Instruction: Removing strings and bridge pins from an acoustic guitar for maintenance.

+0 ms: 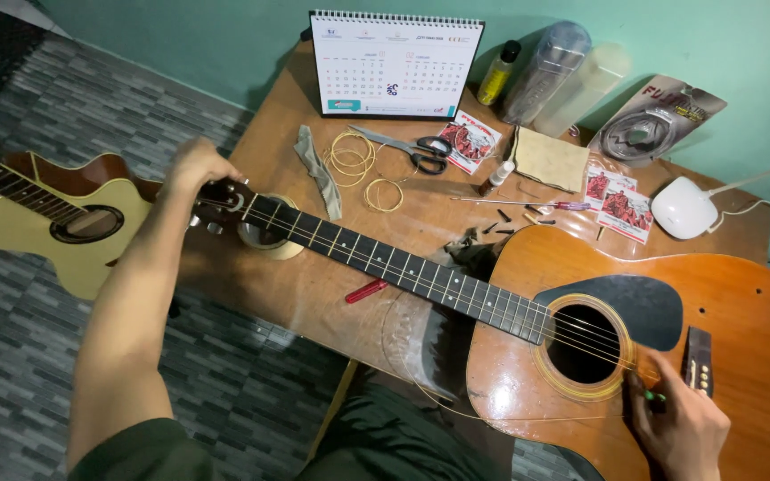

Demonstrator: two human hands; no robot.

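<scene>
The right hand's (pixel 679 428) fingers (pixel 642 403) pinched a small green-tipped tool (pixel 653 396) just beside the bridge (pixel 698 360) of the orange acoustic guitar (pixel 741 303), which lay across the desk (pixel 331 285). The left hand's (pixel 193 165) fingers curled around the headstock (pixel 222 201) at the left. Farther off lay scissors (pixel 421 151), coiled strings (pixel 349 158), a calendar (pixel 394 62) and a lamp (pixel 683 207). A second guitar (pixel 55 223) rested on the floor at the left.
</scene>
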